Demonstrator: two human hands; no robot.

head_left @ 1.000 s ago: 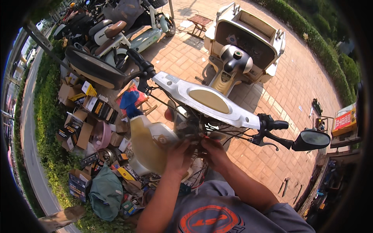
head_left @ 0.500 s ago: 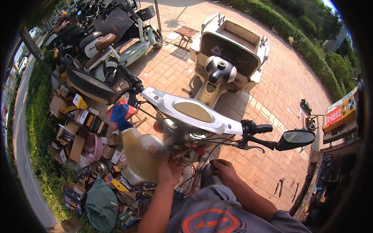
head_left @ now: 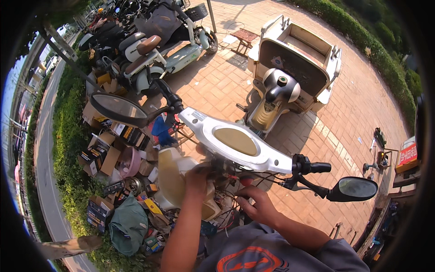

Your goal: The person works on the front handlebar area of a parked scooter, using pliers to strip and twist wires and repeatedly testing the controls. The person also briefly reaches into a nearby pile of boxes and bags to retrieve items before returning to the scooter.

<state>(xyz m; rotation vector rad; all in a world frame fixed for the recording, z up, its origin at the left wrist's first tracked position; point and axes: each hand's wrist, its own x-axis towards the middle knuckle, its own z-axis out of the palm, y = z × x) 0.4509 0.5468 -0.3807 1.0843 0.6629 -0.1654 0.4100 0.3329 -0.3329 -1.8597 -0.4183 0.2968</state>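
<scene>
Scooter wiring (head_left: 226, 179) | both hands (head_left: 197, 179) curled in, grip unclear | cardboard boxes (head_left: 106, 154) left

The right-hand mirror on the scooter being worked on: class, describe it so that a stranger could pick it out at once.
Start at the white handlebar cover with its tan oval panel. Follow the bar to the black grip above the right hand. The mirror hangs just beyond on a short black stalk: a dark oval glass over the brick paving, unlike the larger mirror above the cardboard boxes.

The left hand (head_left: 198, 177) now sits higher, tucked under the silver handlebar cover (head_left: 235, 143), while the right hand (head_left: 256, 204) is lower, among the exposed wires (head_left: 231, 213) (the hands were side by side before).
</scene>
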